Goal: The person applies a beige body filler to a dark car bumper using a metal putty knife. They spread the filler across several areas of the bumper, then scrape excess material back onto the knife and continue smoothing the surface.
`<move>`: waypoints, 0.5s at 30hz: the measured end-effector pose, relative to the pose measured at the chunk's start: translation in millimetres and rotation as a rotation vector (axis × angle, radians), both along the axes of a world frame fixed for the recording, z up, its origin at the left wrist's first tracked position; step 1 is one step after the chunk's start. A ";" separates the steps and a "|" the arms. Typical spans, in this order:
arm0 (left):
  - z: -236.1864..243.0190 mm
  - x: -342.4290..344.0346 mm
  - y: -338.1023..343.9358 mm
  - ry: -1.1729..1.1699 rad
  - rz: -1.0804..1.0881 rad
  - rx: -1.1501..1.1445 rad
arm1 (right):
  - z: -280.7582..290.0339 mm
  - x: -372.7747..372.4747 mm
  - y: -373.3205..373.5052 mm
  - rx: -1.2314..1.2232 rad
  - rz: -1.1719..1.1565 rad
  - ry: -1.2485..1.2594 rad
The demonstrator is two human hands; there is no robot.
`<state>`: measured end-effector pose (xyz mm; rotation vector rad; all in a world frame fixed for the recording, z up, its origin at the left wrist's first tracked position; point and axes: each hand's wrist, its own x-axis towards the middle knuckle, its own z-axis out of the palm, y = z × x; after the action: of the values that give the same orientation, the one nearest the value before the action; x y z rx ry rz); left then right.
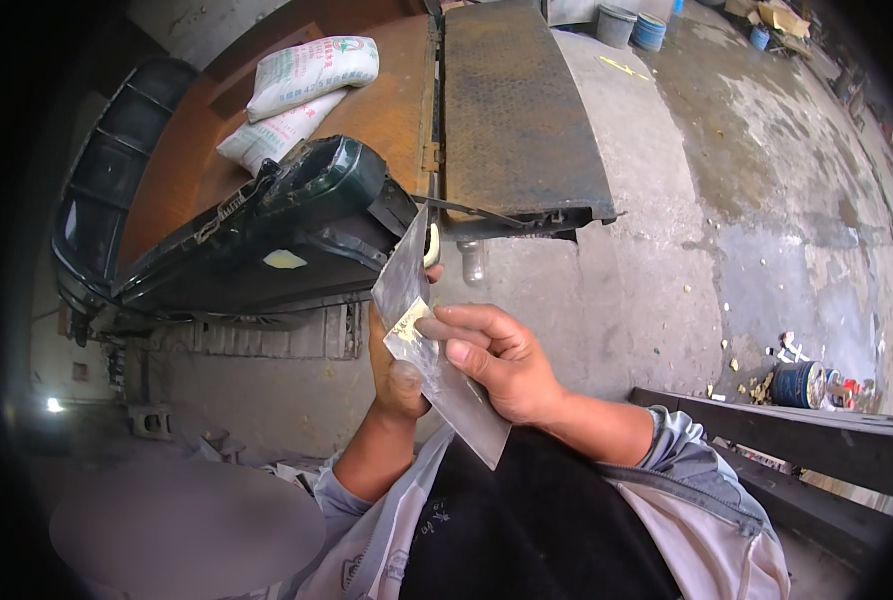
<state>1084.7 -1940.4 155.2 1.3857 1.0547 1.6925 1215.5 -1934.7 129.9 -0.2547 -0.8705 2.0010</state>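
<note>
A thin grey sheet (pixel 456 400) with pointed ends slants in front of my chest. Around its middle, where the surface seems to change angle, is a dab of pale yellow paste (pixel 406 322). My left hand (pixel 396 375) is closed on the sheet from the left, thumb across its face and other fingers mostly behind. From the right, my right hand (pixel 501 365) has curled fingers against the sheet, the fingertips at the paste and the thumb close under them. Whether this is one bent sheet or two overlapping ones, I cannot tell.
Ahead stands a dark truck-bed side panel (pixel 336 220) with a pale yellow patch (pixel 284 259). White sacks (pixel 311 75) lie on the rusty bed, beside a lowered metal flap (pixel 516 110). Buckets (pixel 616 25) stand far back; a dark beam (pixel 786 440) and blue can (pixel 796 384) are right.
</note>
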 end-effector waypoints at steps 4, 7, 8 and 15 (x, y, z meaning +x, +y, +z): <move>9.9 5.9 -10.2 -0.089 -0.057 -0.094 | -0.6 4.0 7.0 0.213 -0.107 -0.107; 16.3 6.6 -13.7 -0.094 -0.057 -0.112 | -0.8 7.1 18.1 0.461 -0.235 -0.207; 17.5 5.6 -14.8 -0.080 -0.052 -0.109 | 0.2 8.5 20.9 0.546 -0.262 -0.254; 15.4 0.0 -4.7 0.034 -0.063 0.039 | -0.9 -3.4 -18.5 -0.023 -0.018 0.071</move>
<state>1084.7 -1945.2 170.6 1.4619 0.9910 1.6572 1212.1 -1953.1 128.9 -0.2026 -0.7975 1.9920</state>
